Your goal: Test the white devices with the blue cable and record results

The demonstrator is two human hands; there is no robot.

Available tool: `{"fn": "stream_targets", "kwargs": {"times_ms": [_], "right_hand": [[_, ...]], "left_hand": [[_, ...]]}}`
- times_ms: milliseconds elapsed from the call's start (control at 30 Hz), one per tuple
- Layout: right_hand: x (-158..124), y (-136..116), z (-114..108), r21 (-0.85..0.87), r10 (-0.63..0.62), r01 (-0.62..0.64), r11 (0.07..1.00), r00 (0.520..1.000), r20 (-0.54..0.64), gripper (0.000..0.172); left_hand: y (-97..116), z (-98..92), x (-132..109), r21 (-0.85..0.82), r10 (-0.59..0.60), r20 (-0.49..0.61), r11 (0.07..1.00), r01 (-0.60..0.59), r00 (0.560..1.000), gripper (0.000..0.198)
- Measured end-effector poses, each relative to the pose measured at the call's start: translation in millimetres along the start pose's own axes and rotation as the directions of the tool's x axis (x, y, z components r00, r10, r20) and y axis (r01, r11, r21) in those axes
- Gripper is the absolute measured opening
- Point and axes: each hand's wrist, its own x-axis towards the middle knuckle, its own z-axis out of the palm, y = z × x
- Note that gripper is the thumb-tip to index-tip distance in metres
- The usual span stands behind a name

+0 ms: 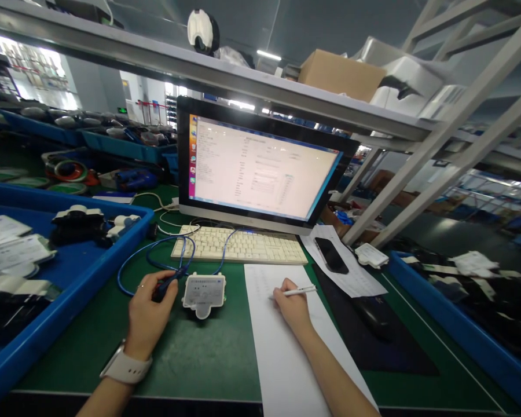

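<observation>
The left hand grips a blue cable, the right hand a pen; a careless tug might jolt the box.

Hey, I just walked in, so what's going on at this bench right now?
A person's left hand is holding a dark connector with a blue cable looped beside it. The right hand grips a white pen over a long paper sheet. Between the hands, a white labelled module lies on the green work surface. Behind it sit a keyboard and a lit monitor; the screen text is too blurred to read.
</observation>
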Motion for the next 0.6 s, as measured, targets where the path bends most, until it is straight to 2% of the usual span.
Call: {"fn": "stream_targets", "kwargs": {"times_ms": [167, 400, 600], "right_hand": [[-0.2, 2.3, -0.1, -0.026, 0.011, -0.011, 1.0, 1.0, 0.013, 0.021], [0.7, 3.1, -0.7, -0.101, -0.059, 0.06, 0.993, 0.998, 0.014, 0.022], [0.1, 0.8, -1.2, -0.093, -0.034, 0.032, 0.995, 0.999, -0.02, 0.022]], "left_hand": [[0.6, 0.1, -0.5, -0.021, 0.006, -0.003, 1.0, -0.006, 1.0, 0.025], [-1.3, -0.4, -1.0, -0.002, 0.006, -0.003, 1.0, -0.006, 1.0, 0.025], [-0.1, 1.1, -0.5, -0.011, -0.004, 0.004, 1.0, 0.004, 1.0, 0.025]]}}
